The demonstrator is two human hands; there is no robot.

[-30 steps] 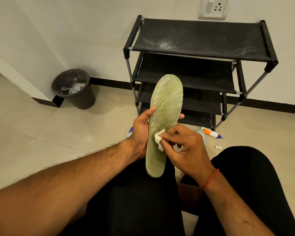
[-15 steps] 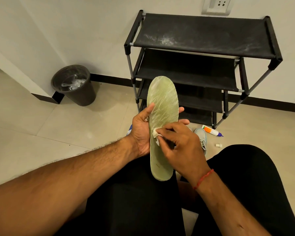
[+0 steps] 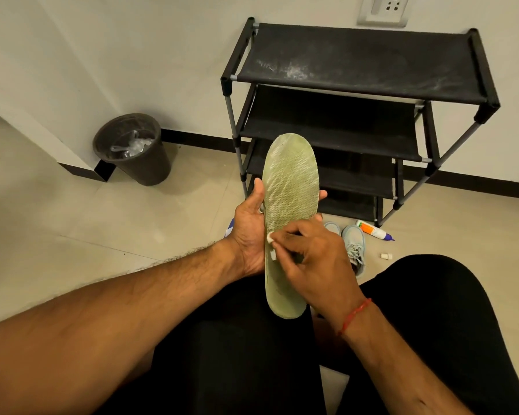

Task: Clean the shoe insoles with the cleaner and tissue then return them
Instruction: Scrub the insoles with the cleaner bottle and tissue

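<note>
A pale green insole (image 3: 291, 187) stands upright in front of me, toe end up, with wet streaks across its upper half. My left hand (image 3: 249, 232) holds it from behind at its left edge, thumb on the front side. My right hand (image 3: 315, 259) pinches a small white tissue (image 3: 271, 238) and presses it on the insole's middle near the left edge. Two grey shoes (image 3: 354, 244) lie on the floor behind my right hand. A white cleaner bottle (image 3: 373, 230) with an orange band and blue tip lies next to them.
A black shoe rack (image 3: 363, 70) with dusty shelves stands against the wall ahead. A dark bin (image 3: 135, 151) holding plastic sits at the left wall corner. A small white cap (image 3: 385, 256) lies on the tile floor. My knees in black fill the bottom.
My right hand has slid the tissue across the insole toward its left edge. The insole has tipped slightly more upright in my left hand, and the shoes now show behind.
</note>
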